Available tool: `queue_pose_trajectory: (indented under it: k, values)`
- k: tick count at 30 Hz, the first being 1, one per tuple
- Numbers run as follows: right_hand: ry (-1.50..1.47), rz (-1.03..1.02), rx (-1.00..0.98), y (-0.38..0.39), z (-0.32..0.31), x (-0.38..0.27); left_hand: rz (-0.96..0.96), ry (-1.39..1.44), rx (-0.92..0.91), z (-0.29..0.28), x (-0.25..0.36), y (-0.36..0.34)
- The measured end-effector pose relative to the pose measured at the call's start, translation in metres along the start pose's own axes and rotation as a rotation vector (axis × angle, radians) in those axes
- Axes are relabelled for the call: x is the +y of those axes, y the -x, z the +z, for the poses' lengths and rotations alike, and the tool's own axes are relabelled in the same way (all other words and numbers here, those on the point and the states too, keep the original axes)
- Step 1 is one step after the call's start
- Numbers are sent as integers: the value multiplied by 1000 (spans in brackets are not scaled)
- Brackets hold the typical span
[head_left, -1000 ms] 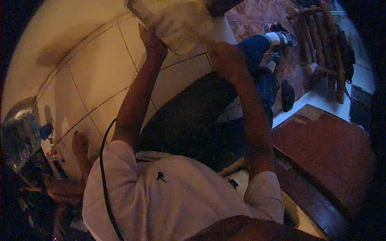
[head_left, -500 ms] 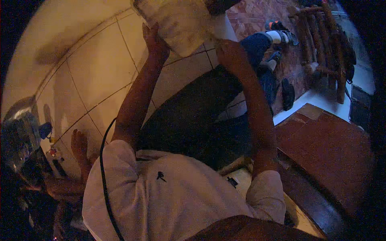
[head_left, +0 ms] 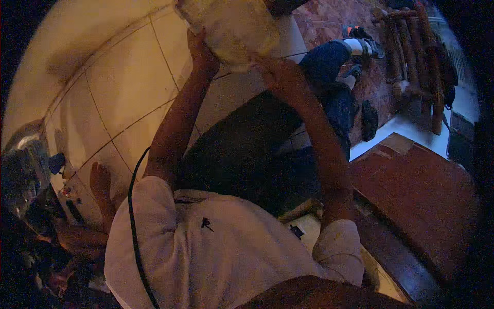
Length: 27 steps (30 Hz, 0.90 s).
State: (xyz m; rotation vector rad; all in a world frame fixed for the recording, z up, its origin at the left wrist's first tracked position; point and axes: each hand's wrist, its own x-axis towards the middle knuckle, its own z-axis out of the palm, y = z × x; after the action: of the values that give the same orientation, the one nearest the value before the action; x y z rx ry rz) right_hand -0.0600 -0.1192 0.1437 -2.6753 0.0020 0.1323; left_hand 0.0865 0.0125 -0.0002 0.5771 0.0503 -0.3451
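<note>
A pale yellowish, soft-looking slab point(head_left: 234, 33) is raised at the top of the view, partly cut off by the upper edge. Its kind cannot be made out in the dim light. My left hand point(head_left: 202, 54) grips its left edge, fingers closed and partly hidden against it. At the lower right corner, my right hand point(head_left: 282, 77) is closed with its fingertips on the slab's bottom edge. Beneath both forearms lie legs in dark trousers point(head_left: 242, 134).
Pale tiles point(head_left: 134, 129) cover the left. Another person's bare foot point(head_left: 100, 180) shows at lower left beside a dark shiny object point(head_left: 31, 159). Right of me are a reddish-brown board point(head_left: 411, 195), a rough wooden frame point(head_left: 411, 56) and a sandalled foot point(head_left: 373, 49). A black cable point(head_left: 133, 221) crosses my shirt.
My right hand has moved left along the slab's lower edge. The slab has shifted slightly right, and its lower edge looks more rounded. My left hand stays on its left edge.
</note>
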Motion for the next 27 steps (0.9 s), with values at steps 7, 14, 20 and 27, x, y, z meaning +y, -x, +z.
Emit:
queue_pose_trajectory:
  k: [7,14,20,27]
  values:
    - [-1,-32,176,-14,-4,-5,2,-110,227,34,3,22]
    - [110,-106,243,-7,4,6,-144,45,40,21,16,14]
    - [-23,184,70,-14,-4,-12,-104,119,127,24,9,12]
    - [-48,96,235,-13,1,-50,-93,129,30,18,2,8]
